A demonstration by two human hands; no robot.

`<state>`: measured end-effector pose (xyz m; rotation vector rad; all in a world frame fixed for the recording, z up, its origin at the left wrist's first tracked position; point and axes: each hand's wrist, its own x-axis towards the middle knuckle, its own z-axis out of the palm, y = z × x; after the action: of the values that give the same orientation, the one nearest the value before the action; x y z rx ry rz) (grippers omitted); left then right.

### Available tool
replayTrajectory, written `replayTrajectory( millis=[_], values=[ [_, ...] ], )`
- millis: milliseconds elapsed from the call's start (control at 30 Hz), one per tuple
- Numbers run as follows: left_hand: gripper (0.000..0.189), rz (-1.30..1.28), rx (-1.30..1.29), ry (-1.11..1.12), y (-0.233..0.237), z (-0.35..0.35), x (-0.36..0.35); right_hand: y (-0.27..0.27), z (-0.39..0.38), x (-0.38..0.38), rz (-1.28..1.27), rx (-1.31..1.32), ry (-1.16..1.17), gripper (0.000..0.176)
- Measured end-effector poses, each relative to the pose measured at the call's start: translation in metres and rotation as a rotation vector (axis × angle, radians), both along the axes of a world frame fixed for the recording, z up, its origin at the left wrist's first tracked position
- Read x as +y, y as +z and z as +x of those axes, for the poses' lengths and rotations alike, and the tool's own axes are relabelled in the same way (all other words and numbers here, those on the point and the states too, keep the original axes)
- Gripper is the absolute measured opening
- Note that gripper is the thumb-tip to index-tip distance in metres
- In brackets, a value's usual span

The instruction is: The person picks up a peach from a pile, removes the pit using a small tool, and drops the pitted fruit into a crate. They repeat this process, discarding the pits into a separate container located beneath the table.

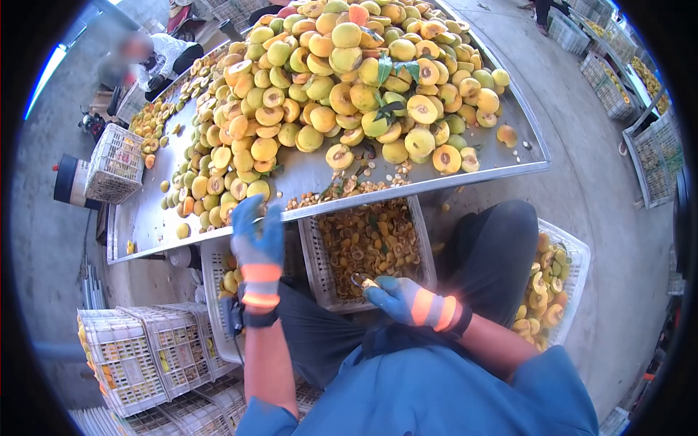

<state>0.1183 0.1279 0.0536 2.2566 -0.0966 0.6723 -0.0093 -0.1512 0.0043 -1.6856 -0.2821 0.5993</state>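
Note:
My left hand [256,236], in a blue glove with an orange cuff, is at the table's near edge with fingers apart. No fruit shows in it. Just beyond it lies the pile of halved yellow-green stone fruit [320,94], some cut faces showing brown pits. My right hand [396,296], gloved alike, is closed around a small pitting tool [362,280] with a curved metal loop at its tip. Beneath that tool stands a white crate [314,254] with pits and fruit scraps [371,243] in it.
The metal table [502,156] has a raised rim. Crates of fruit halves stand at my right [574,254] and left [211,291]. Stacked white crates [138,356] are at lower left. Another person [163,58] sits at the table's far left. More crates [607,83] line the right side.

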Motion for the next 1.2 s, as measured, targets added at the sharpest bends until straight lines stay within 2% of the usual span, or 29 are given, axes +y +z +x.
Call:
replayTrajectory(
  millis=[33,67,100,133,167,200,233,300,367,433,467,533,567,600,633,700,733,833,867,900,933,1000,1100,1200],
  values=[
    [0.035,-0.064,0.111,-0.055,-0.013,0.028,-0.025,-0.001,0.002,-0.005,0.004,-0.013,0.014,0.036],
    [0.041,-0.069,0.171,-0.05,-0.025,0.053,-0.05,-0.005,0.002,-0.012,-0.037,-0.249,0.062,0.029],
    [0.049,0.029,0.141,-0.046,-0.051,0.081,-0.063,-0.01,0.002,-0.017,-0.068,-0.379,0.068,0.031],
    [0.056,0.017,0.31,0.0,-0.055,0.1,-0.083,-0.015,0.001,-0.022,-0.1,-0.509,0.074,0.034],
    [0.062,0.209,0.335,0.06,-0.081,0.126,-0.092,-0.019,0.002,-0.027,-0.133,-0.638,0.078,0.038],
    [0.063,0.299,0.386,0.07,-0.088,0.137,-0.103,-0.021,0.004,-0.032,-0.165,-0.728,0.091,0.046],
    [0.064,0.39,0.438,0.08,-0.095,0.144,-0.111,-0.023,0.005,-0.034,-0.181,-0.719,0.08,0.047],
    [0.061,0.241,0.484,-0.021,-0.096,0.149,-0.114,-0.022,0.008,-0.039,-0.214,-0.701,0.058,0.05],
    [0.06,0.141,0.486,-0.09,-0.09,0.141,-0.118,-0.019,0.013,-0.033,-0.028,-0.424,-0.13,0.024],
    [0.059,0.087,0.439,-0.114,-0.087,0.124,-0.12,-0.003,0.02,-0.024,0.105,-0.214,-0.245,0.018],
    [0.051,0.066,0.305,-0.137,-0.084,0.116,-0.118,0.009,0.026,-0.023,0.142,-0.15,-0.277,0.02],
    [0.042,-0.567,0.386,-0.213,-0.066,0.092,-0.117,0.035,0.035,-0.021,0.21,0.0,-0.34,0.021],
    [0.037,-0.888,0.416,-0.245,-0.056,0.078,-0.116,0.042,0.04,-0.023,0.153,0.023,-0.32,0.02],
    [0.019,-1.172,0.458,-0.308,-0.048,0.063,-0.113,0.043,0.043,-0.022,0.196,0.065,-0.325,0.019],
    [0.025,-1.387,0.424,-0.318,-0.033,0.04,-0.113,0.043,0.046,-0.019,0.239,0.109,-0.325,0.018],
    [0.032,-1.657,0.401,-0.197,-0.026,0.007,-0.114,0.052,0.052,-0.016,0.101,-0.176,-0.206,0.019],
    [0.044,-1.813,0.401,-0.313,-0.039,-0.006,-0.103,0.057,0.054,-0.013,0.056,-0.292,-0.167,0.021],
    [0.048,-1.349,0.284,-0.314,-0.062,-0.041,-0.096,0.06,0.053,-0.002,0.048,-0.493,-0.116,0.026],
    [0.049,-1.242,0.278,-0.304,-0.066,-0.052,-0.095,0.059,0.051,0.005,0.055,-0.292,-0.115,0.031],
    [0.051,-1.138,0.269,-0.291,-0.067,-0.062,-0.094,0.061,0.046,0.009,0.042,-0.316,-0.119,0.029],
    [0.048,-1.225,0.266,-0.279,-0.054,-0.067,-0.098,0.064,0.043,0.013,0.031,-0.342,-0.124,0.027],
    [0.048,-1.686,0.374,-0.348,-0.014,-0.081,-0.106,0.067,0.036,0.023,0.076,-0.377,-0.163,0.028],
    [0.056,-1.738,0.336,-0.304,-0.01,-0.087,-0.116,0.057,0.027,0.025,0.031,-0.42,-0.177,0.028],
    [0.048,-1.752,0.283,-0.264,-0.005,-0.093,-0.12,0.057,0.02,0.028,0.037,-0.318,-0.174,0.029]
  ],
)
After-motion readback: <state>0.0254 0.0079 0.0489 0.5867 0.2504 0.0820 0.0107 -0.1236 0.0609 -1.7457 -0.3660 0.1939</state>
